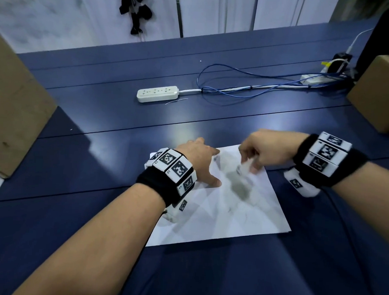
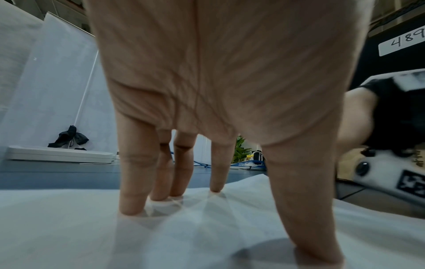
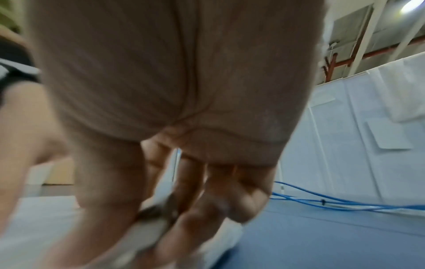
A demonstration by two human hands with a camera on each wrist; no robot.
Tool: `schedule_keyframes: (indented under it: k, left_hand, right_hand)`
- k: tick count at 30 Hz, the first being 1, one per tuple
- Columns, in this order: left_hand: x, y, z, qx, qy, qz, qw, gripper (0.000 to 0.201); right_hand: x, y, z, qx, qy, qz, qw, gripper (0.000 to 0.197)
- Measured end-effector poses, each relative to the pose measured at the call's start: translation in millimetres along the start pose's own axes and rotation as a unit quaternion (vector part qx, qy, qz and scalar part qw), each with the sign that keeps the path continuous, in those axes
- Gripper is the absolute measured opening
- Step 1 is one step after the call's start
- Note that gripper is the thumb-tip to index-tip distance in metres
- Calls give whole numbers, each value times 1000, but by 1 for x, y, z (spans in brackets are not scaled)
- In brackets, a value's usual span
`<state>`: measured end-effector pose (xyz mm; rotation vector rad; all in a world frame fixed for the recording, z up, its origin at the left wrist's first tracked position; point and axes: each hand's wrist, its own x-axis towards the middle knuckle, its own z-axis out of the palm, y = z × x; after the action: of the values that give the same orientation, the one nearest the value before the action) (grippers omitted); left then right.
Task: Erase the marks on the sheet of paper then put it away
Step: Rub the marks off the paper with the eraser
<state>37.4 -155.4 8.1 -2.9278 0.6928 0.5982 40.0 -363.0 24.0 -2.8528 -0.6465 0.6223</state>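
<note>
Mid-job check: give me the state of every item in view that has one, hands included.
left hand: open, straight fingers pressing the sheet flat
right hand: pinches the eraser, blurred
eraser: held against the sheet, blurred
sheet of paper: flat on the table, grey marks not yet gone
table: bears the sheet
power strip: lying flat, sockets empty
blue cables: loose, looped

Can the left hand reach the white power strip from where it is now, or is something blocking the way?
Probably yes: only bare blue table lies between the left hand and the power strip. But its fingertips now press the sheet of paper flat.
</note>
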Motion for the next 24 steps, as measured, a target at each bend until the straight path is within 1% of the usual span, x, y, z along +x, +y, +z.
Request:
schedule_keyframes:
  k: [2,3,4,5,6,8,9,10,11,14,15,16,17,18,21,22,23,24]
  left_hand:
    - [-1,-1,-1,3,-2,1,1000,90]
    - [-1,0,-1,5,-3,1,1000,91]
    - [-1,-1,-1,4,-2,0,1000,91]
    - [-1,-1,-1,4,1,0,1000,90]
    - [-1,0,0,5,3,1,1000,90]
    - [0,-2,1,3,4,-1,1000,93]
    - [0,-2,1,3,3,-1,1000,95]
    - [1,-2,1,4,3,-1,1000,95]
    - [1,-1,1,3,2,-2,1000,95]
    - [0,-1,1,2,1,-4,1000,94]
    - [0,0,0,2,-1,-4,1000,95]
    - [1,0,0,3,-2,-4,1000,95]
    - [1,-1,0,4,-1,-4,1000,95]
    - [1,-1,1,3,1,-4,1000,94]
    - [1,-1,2,5,7,-5,1000,93]
    - [1,-1,2,5,7,-4,1000,94]
    - [0,0,1,3,8,-2,1000,93]
    - [0,0,1,1,8,-2,1000,91]
  right_hand:
    - [12,6,-7,-15,94,37,995,15]
    - [15,9,-9,-17,120,45,992,15]
    - [16,11,-9,-15,125,44,991,16]
    - [14,11,-8,-10,110,32,993,18]
    - [8,11,-6,-2,77,17,997,21]
    - [-4,4,0,27,-20,-14,999,24]
    - [-8,2,2,39,-59,-24,997,25]
    - [-8,2,2,39,-72,-25,996,24]
    - [-5,4,1,26,-55,-18,998,22]
    - [13,17,-8,-9,72,37,997,17]
    - [16,20,-10,-9,101,52,993,16]
    - [16,21,-9,-9,114,53,992,15]
    - [13,21,-8,-9,110,42,993,16]
    - [8,19,-6,-7,85,24,996,19]
    - [-8,7,3,31,-51,-23,998,27]
    - [-9,6,3,28,-73,-26,997,26]
    - [-6,6,2,10,-61,-21,998,25]
    - [1,8,-1,-6,-26,-9,1000,23]
